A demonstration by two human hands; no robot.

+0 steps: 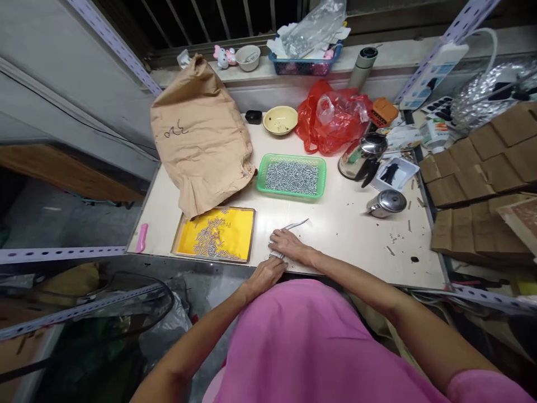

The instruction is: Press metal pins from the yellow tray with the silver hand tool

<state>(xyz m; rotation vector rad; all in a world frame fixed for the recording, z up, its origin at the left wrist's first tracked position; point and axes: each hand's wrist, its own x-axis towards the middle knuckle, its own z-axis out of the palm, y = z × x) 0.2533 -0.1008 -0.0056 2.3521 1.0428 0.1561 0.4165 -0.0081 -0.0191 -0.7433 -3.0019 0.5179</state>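
My right hand (289,246) is low over the table near its front edge, fingers bent and close together. A thin, curved silver tool (297,224), perhaps tweezers, sticks out beyond its knuckles; whether the hand grips it is hidden. Just below, my left hand (268,272) rests at the edge with its fingers drawn together. Small pale metal pieces show between the two hands, too small to make out. To the left, short metal pins (210,238) lie heaped on a yellow-lined shallow tray (239,224). Many more pins (291,177) fill a green plastic basket (262,187).
A brown paper sack (205,134) leans over the tray's back edge. Behind are a yellow bowl (280,120) and a red plastic bag (314,117). Rightward stand a metal kettle (363,157), a lidded metal cup (386,204) and stacked cardboard boxes (474,173). A pink-handled item (142,238) lies far left.
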